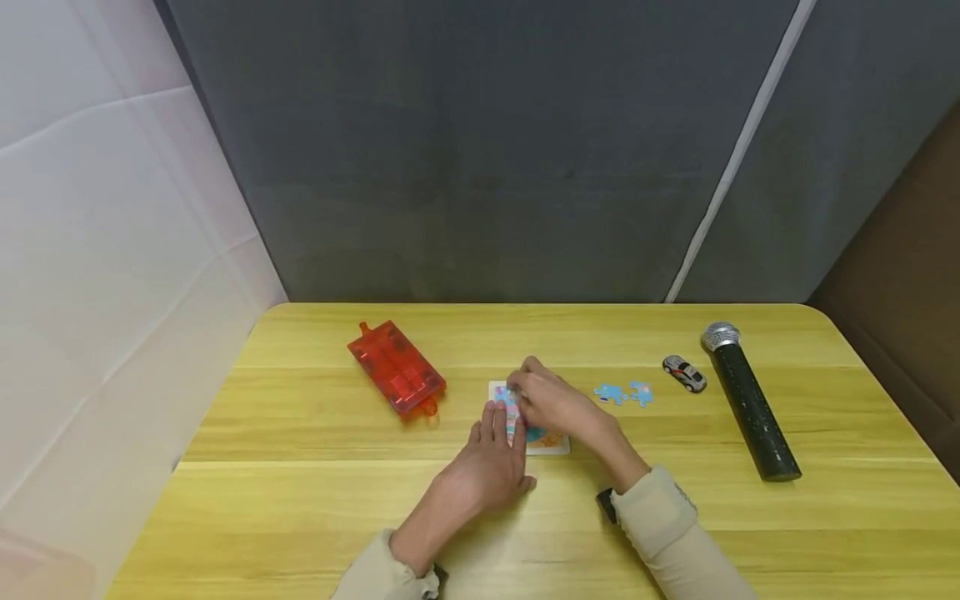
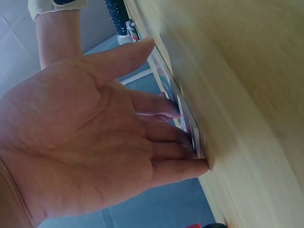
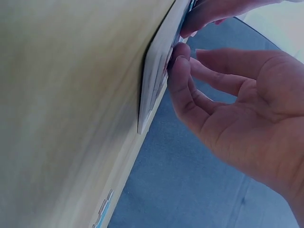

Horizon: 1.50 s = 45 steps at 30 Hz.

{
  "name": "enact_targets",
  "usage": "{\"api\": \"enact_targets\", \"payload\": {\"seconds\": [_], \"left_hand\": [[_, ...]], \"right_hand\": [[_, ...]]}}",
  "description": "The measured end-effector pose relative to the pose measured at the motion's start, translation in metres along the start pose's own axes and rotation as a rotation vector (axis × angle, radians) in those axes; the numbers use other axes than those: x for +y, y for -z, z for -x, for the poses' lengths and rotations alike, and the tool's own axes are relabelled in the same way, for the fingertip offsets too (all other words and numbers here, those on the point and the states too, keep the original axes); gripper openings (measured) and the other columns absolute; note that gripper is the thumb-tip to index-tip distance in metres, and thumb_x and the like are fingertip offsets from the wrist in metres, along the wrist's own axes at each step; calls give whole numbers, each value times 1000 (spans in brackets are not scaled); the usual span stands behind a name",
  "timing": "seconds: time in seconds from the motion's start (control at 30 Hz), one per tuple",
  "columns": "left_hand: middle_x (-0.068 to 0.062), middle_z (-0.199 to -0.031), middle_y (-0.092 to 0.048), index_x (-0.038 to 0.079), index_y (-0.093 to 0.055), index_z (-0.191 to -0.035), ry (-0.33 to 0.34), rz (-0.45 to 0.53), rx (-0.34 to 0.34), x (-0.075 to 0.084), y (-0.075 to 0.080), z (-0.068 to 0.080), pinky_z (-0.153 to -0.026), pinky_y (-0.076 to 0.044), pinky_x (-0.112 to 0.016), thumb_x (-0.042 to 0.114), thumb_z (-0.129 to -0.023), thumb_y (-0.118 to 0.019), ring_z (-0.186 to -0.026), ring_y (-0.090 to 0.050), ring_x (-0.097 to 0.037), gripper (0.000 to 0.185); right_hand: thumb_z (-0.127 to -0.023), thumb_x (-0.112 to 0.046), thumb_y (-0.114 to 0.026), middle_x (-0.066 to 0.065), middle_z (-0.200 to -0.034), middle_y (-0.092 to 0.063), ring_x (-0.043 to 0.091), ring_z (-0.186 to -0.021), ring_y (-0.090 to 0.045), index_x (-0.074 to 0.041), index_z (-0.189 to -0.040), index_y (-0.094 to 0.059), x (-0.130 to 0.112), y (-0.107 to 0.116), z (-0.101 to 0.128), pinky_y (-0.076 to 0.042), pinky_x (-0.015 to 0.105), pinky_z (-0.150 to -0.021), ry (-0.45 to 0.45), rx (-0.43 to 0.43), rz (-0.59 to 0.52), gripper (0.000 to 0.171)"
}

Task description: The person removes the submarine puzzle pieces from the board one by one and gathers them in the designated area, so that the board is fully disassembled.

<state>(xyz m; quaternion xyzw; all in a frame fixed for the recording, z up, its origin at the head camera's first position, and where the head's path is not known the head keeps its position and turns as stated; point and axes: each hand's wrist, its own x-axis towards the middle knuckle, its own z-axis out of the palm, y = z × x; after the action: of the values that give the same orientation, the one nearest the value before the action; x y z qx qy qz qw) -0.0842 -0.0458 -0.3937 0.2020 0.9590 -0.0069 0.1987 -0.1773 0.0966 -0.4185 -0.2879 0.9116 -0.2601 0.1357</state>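
A small puzzle board (image 1: 553, 442) with a colourful picture lies flat in the middle of the yellow wooden table (image 1: 300, 433). My left hand (image 1: 489, 458) rests on its left side with straight fingers, their tips pressing the board (image 2: 165, 72). My right hand (image 1: 551, 404) reaches over the board from the right, its fingertips down on the upper left part. In the right wrist view the thumb (image 3: 176, 64) touches the board (image 3: 154, 80) while the other fingers stay loosely bent and apart. I see no piece between them. Two loose blue puzzle pieces (image 1: 624, 393) lie just right of the board.
A red translucent plastic case (image 1: 396, 367) lies left of the board. To the right are a small toy car (image 1: 684, 373) and a black microphone (image 1: 750, 404) with a silver head. Grey and white curtains stand behind and left of the table.
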Motion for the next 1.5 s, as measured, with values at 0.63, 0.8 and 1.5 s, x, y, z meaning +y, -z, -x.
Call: {"api": "enact_targets", "payload": {"seconds": [0.63, 0.8, 1.5], "left_hand": [[-32, -176, -26, 0, -32, -171, -1, -55, 35, -7, -37, -24, -131, -37, -52, 55, -111, -59, -166, -23, -49, 86], [-31, -177, -26, 1, -32, -171, 8, -65, 17, -4, -28, -19, -131, -36, -52, 54, -110, -60, -167, -22, -48, 86], [-31, -176, -27, 2, -37, -170, 22, -68, 5, 2, -9, -5, -131, -36, -50, 50, -110, -64, -166, -25, -47, 82]], "right_hand": [[-109, 2, -59, 16, -122, -59, 21, -95, -59, 11, -135, -66, -8, 2, 6, -57, 37, -89, 40, 59, 4, 29], [-108, 2, -61, 14, -118, -57, 19, -90, -57, 10, -131, -68, -13, 4, 6, -57, 36, -87, -9, 68, -4, 25], [-99, 5, -64, 7, -94, -77, 18, -83, -69, -7, -97, -71, 10, 26, 10, -56, 33, -73, -91, 185, -118, 14]]}}
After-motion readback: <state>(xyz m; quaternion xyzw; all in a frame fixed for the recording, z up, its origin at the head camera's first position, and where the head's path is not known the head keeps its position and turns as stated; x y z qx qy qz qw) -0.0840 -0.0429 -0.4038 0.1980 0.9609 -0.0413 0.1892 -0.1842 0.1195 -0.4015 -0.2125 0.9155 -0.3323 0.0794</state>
